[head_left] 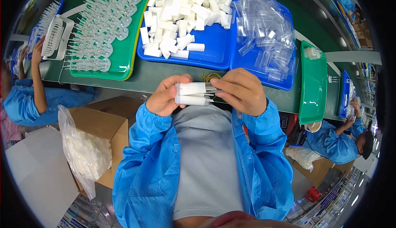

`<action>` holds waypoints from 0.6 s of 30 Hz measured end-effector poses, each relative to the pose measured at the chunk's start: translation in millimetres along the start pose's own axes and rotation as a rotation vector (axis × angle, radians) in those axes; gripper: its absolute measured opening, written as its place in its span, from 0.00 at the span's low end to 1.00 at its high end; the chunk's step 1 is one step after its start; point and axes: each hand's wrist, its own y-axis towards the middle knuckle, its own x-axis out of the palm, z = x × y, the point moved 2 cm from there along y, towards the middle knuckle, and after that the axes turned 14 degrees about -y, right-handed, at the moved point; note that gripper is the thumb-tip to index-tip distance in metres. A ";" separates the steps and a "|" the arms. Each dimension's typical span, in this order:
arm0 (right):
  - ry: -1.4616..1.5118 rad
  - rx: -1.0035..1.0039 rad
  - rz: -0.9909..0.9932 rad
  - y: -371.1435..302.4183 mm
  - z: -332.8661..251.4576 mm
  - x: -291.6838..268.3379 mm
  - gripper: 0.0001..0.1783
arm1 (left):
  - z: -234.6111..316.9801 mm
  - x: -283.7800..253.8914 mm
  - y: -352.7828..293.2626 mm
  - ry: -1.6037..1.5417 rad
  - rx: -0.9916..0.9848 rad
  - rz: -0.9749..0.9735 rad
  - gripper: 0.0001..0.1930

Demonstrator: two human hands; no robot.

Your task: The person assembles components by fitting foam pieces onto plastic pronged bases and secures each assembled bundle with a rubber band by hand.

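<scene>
Your left hand (166, 95) has its fingers closed on two white blocks (192, 100) in clear casing, held before your chest at the near edge of the worktop (150, 75). Your right hand's (243, 91) fingers pinch thin prongs (211, 90) at their right end. Beyond, left to right: a green tray (120, 61) of clear pronged parts (101, 23), a blue tray (218, 48) of loose blocks (177, 15), then another blue tray (244, 68) of clear sleeves (264, 21).
</scene>
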 end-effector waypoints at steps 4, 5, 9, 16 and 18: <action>-0.016 -0.112 -0.020 3.5 -3.7 8.1 0.21 | -11.2 -4.5 3.4 -0.009 -0.018 -0.029 0.20; -0.014 -0.135 -0.017 3.8 -5.0 10.3 0.21 | -13.7 -4.9 3.3 0.005 -0.035 -0.005 0.20; -0.056 -0.171 0.009 3.2 -7.0 14.9 0.21 | -19.3 4.0 5.8 -0.028 -0.049 0.016 0.23; -0.068 -0.160 0.004 0.1 -8.3 12.3 0.21 | -20.3 13.3 11.5 0.075 -0.091 0.023 0.24; -0.065 -0.150 -0.011 1.5 -8.2 9.8 0.20 | -18.4 15.6 14.0 0.009 -0.101 -0.014 0.23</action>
